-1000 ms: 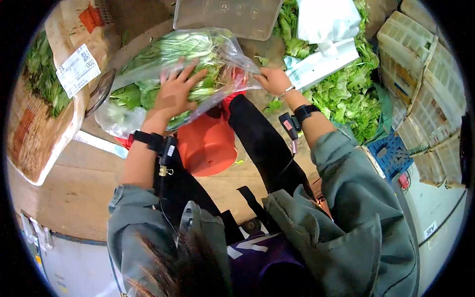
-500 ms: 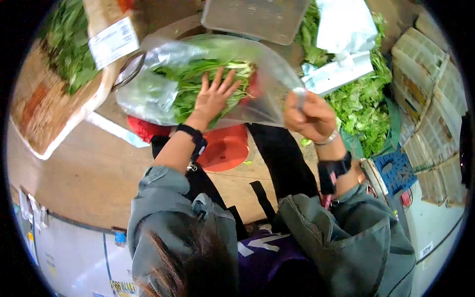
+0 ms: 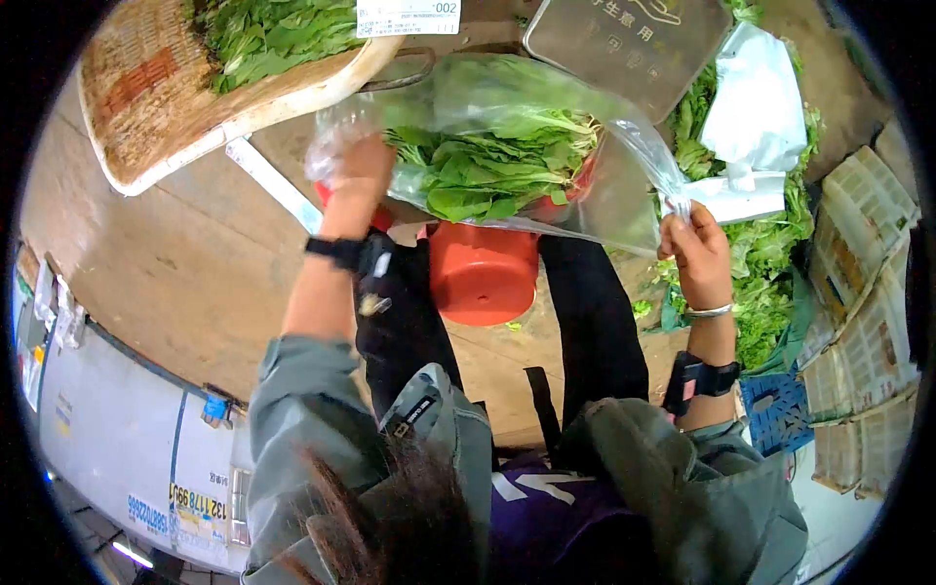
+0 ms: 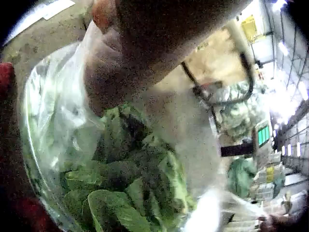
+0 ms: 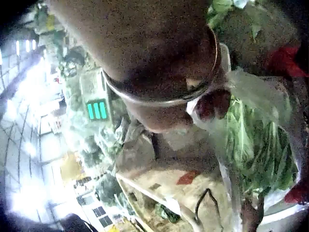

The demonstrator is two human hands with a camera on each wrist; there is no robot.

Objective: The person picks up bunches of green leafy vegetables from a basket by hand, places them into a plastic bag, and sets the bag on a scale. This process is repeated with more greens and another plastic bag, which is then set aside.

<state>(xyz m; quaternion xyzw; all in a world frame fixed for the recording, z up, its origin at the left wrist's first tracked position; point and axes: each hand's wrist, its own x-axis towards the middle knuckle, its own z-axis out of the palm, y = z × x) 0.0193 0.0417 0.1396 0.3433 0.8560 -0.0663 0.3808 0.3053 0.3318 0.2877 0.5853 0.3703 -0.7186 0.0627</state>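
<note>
A clear plastic bag [image 3: 624,207] lies across the front of the work area, with a bunch of leafy greens [image 3: 502,166] inside, the pale root ends toward the right. My right hand [image 3: 697,249] pinches the gathered plastic at the bag's right end. At the opposite end, my left hand [image 3: 366,166] is blurred against the plastic; I cannot tell whether its fingers grip the film. In the left wrist view, the bag's film reaches up to that hand, above the leaves [image 4: 118,208]. The right wrist view shows the greens [image 5: 256,145] through the film.
Below the bag stands an orange-red bucket-like container [image 3: 485,278] between the knees. A soiled white basket [image 3: 244,122] of greens is at the left, a dark printed panel [image 3: 624,49] behind. Loose lettuce [image 3: 765,292], a white plastic sheet [image 3: 751,102] and crates [image 3: 863,244] are at the right.
My left hand has gone from lying spread over the greens to the bag's left end. The right hand, still holding the plastic, has moved right and stretched the bag. The head view has shifted.
</note>
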